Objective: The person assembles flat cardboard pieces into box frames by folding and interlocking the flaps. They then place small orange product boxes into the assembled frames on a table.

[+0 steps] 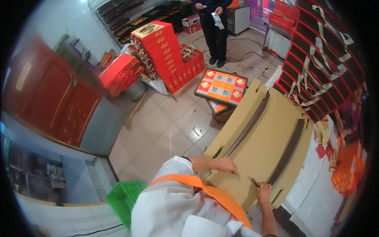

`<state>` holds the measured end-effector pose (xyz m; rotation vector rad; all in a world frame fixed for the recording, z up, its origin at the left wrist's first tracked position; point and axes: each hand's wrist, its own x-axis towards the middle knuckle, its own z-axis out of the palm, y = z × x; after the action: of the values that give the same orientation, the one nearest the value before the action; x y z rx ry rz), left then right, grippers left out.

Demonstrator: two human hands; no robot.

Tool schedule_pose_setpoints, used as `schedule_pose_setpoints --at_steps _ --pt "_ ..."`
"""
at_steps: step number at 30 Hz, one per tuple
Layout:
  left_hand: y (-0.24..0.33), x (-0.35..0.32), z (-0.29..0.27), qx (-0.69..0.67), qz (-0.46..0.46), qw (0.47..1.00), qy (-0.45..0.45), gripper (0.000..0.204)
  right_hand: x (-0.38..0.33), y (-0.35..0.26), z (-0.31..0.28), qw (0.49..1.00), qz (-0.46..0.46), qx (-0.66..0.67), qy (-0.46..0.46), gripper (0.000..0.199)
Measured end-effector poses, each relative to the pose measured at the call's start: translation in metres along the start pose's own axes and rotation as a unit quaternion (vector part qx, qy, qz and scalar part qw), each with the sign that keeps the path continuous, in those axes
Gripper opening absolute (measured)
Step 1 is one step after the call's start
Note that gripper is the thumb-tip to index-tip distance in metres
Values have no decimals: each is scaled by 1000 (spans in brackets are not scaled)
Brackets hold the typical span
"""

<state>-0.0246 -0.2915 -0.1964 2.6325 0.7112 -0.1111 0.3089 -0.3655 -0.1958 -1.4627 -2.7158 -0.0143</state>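
Observation:
A large tan cardboard sheet with slots near its edges lies in front of me. Along it run two long dark brown strips, a left strip and a right strip. My left hand is closed over the near left part of the cardboard, a small dark bit showing at its fingertips. At the near right edge, beside the right strip's end, my right hand has its fingers pinched together. A small dark piece shows at those fingertips. What either hand grips is too small to make out.
Stacked red boxes stand at the far left. A tray of orange and red packs sits beyond the cardboard. Red-edged dark boxes with ribbons rise at right, above orange packs. A green crate is beside me. A person stands ahead.

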Motion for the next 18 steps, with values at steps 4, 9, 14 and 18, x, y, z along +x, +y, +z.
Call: schedule_pose_setpoints --at_steps 4,9,14,18 --pt "24 28 1 8 100 993 64 44 -2 9 -2 994 -48 43 -85 19" --pt "43 61 3 42 172 984 0 61 10 6 -7 992 -66 40 -95 17" --pt "60 75 0 46 160 985 -47 65 0 -3 -1 998 -35 -22 -52 16" --pt "71 84 -10 -56 166 977 -125 61 -9 -5 6 995 22 5 -102 22"
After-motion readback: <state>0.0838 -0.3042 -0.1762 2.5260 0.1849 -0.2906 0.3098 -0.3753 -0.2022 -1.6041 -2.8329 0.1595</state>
